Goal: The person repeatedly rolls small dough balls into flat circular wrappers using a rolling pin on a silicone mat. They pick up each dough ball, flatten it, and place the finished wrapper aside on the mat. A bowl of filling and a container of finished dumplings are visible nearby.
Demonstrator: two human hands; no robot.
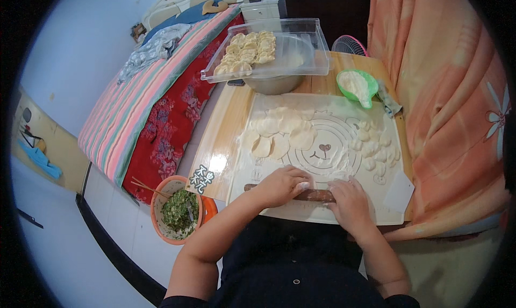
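A dark brown rolling pin [317, 195] lies crosswise near the front of the pale dough mat [344, 214]. My left hand [285, 186] is closed over its left part, and my right hand [348, 200] is closed on its right end. A whitish patch, dough or flour, shows just beyond my right fingers; which one I cannot tell. Thin round dough wrappers [282, 130] overlap at the mat's far left. Several small floured dough pieces [374, 146] are scattered on its right side. A bear face is printed between them.
Beyond the mat, a clear tray [317, 55] of dumplings [248, 51] rests on a large metal bowl [274, 85]. A green bowl [365, 98] holds flour. A white scraper [399, 192] lies at right, beside an orange curtain [446, 119]. Lower left stands a bowl of chopped green filling [180, 210] with chopsticks.
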